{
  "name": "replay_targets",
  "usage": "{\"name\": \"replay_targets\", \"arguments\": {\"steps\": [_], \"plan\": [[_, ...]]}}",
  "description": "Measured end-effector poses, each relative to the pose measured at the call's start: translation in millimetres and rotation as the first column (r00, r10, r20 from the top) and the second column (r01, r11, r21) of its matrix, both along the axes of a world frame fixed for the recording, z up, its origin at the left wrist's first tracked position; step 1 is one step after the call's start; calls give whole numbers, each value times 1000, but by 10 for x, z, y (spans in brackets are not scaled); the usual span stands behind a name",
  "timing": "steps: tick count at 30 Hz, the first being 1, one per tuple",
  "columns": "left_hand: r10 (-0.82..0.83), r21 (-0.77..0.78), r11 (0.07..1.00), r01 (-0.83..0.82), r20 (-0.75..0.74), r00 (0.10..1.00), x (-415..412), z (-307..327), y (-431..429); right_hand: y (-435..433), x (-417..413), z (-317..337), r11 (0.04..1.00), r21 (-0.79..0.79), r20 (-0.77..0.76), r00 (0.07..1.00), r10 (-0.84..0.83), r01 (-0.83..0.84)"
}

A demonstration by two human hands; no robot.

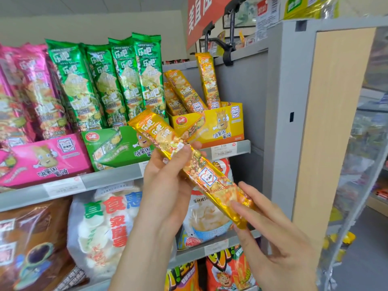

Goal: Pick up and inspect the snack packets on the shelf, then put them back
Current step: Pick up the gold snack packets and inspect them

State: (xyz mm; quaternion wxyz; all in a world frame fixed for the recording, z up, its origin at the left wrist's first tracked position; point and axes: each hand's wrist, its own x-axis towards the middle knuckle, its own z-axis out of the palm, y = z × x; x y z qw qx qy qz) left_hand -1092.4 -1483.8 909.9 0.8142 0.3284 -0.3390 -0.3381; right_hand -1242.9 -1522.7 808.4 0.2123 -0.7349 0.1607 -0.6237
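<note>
gold foil snack packet [193,164], long and narrow, held tilted in front of the shelf edge [109,181], top end up-left, bottom end down-right. left hand [165,181] grips its middle from behind, thumb across the front, fingers closed round it. right hand [273,227] at the lower end, fingers loosely spread, fingertips [237,204] touching the packet's bottom part, not clamped. behind, on the shelf: yellow display box [220,124] with matching packets at the right end, green box [117,143] beside it, pink box [44,160] further left. big snack bags [100,225] on the shelf below.
</note>
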Motion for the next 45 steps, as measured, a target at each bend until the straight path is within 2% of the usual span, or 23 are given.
{"name": "replay_targets", "arguments": {"steps": [4, 6, 10, 13, 17, 19, 22, 23, 24, 26, 29, 32, 34, 36, 37, 38, 40, 42, 43, 45], "plan": [[-39, -32, 999, 39, -22, 999, 25, -29, -9, 40, 28, 4, 963, 209, 68, 985, 158, -169], [-53, -48, 997, 53, -6, 999, 24, -25, -18, 32, 46, 6, 932, 299, 132, 976, 172, -205], [-53, -19, 998, 55, 66, 996, 9, -19, -57, -19, 88, 27, 916, 352, 107, 981, 162, -190], [-66, 4, 998, 66, 61, 996, 64, 53, -72, -82, 86, 41, 906, 360, 110, 975, 193, -221], [159, 9, 986, -167, 259, 953, 189, 205, -32, -243, -14, 151, 818, 431, 255, 921, 295, -382], [193, -35, 981, -193, 348, 918, 200, 262, -6, -285, -47, 219, 813, 441, 151, 924, 350, -380], [275, -80, 960, -270, 475, 836, 182, 382, -7, -282, 4, 358, 911, 374, -220, 938, 269, -174], [293, -109, 954, -278, 519, 803, 158, 445, -13, -275, 51, 452, 949, 302, -312, 931, 188, -91], [310, -154, 950, -272, 572, 759, 128, 523, -23, -280, 106, 568, 977, 212, -342, 934, 98, -25], [371, -259, 929, -266, 652, 661, 45, 714, -50, -316, 211, 867, 997, 43, -292, 955, -48, 63], [459, -359, 888, -287, 663, 592, -41, 1037, -118, -419, 368, 1350, 968, -183, -173, 964, -202, 170], [521, -451, 852, -266, 670, 529, -69, 1372, -165, -587, 446, 1793, 904, -300, -38, 943, -330, 305], [503, -471, 856, -214, 661, 557, -28, 1539, -211, -708, 480, 2080, 923, -265, 85, 960, -266, 279], [510, -441, 857, -266, 657, 555, 45, 1586, -302, -825, 532, 2343, 979, -165, 150, 984, -98, 123], [526, -407, 850, -334, 686, 502, 89, 1555, -361, -894, 570, 2440, 988, -128, 168, 984, -60, 82], [524, -363, 836, -411, 749, 405, 133, 1490, -430, -974, 614, 2502, 992, -97, 165, 984, -63, 80], [386, -233, 801, -552, 905, 179, 195, 1286, -576, -1125, 724, 2526, 996, -13, 85, 992, -91, 92], [224, -162, 747, -645, 974, 15, 253, 1097, -717, -1262, 849, 2443, 990, 77, -58, 992, -114, 119], [180, -150, 724, -674, 983, -25, 279, 1048, -770, -1321, 906, 2386, 981, 98, -141, 978, -152, 167], [118, -103, 691, -715, 993, -29, 313, 1023, -859, -1431, 982, 2309, 956, 109, -267, 934, -236, 273]]}}
